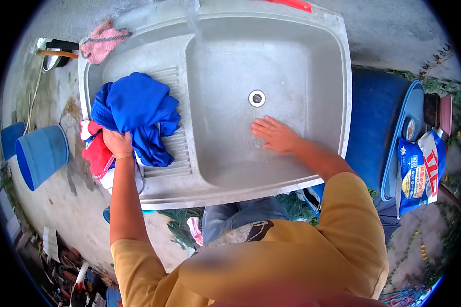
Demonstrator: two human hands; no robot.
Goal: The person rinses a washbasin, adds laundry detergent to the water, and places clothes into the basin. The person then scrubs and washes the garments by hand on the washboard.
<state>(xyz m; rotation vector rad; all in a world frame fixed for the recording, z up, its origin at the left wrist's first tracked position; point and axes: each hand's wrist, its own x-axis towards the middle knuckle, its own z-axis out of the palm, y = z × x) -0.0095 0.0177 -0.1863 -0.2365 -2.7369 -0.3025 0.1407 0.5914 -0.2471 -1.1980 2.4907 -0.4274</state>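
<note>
Grey sink (251,153): rounded, mostly smooth, ribbed L side. Blue plastic drum (379,123) just R of sink. Soft crumpled blue cloth (141,105) heaped on sink's ribbed side; red cloth (97,153) nr sink's L edge. Fuzzy pink cloth (103,43), sink's far L corner. R hand (276,134) palm down, fingers extended, nothing held, low in sink; L hand (118,143) at blue cloth, fingers hidden, can't tell grip. Round drain (257,98) in sink floor.

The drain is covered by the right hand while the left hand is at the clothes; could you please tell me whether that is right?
Not quite: the head view shows the drain uncovered, with the right hand beside it; the left hand is at the clothes, as you say.
</note>
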